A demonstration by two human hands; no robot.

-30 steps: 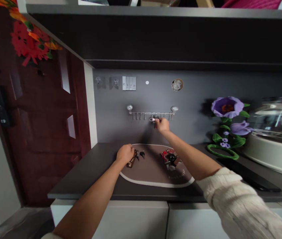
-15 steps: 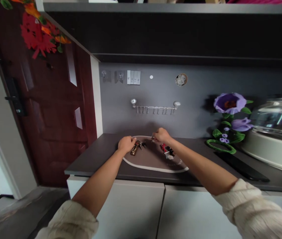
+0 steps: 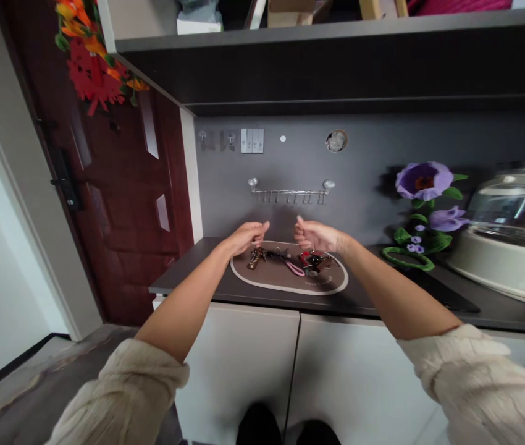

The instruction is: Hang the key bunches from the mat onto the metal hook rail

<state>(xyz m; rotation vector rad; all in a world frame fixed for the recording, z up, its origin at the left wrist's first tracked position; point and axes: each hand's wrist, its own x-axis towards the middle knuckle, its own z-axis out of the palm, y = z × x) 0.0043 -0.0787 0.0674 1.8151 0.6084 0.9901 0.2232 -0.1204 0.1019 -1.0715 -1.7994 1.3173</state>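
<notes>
Hovering our left hand (image 3: 246,236) and right hand (image 3: 317,235), both loose and empty, over three key bunches (image 3: 290,264) lying in a left-to-right row on one mat (image 3: 285,286).

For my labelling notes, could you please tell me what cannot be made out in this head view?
Head view:
Keys on the mat: too small to count.
Right hand: curled fingers hide its grip.
Appliance: cut off by the right edge.
Shelf boxes: cut off by the top edge.

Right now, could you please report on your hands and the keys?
Left hand and right hand empty, above mat. Key bunches lying on it. Nothing blocking.
</notes>
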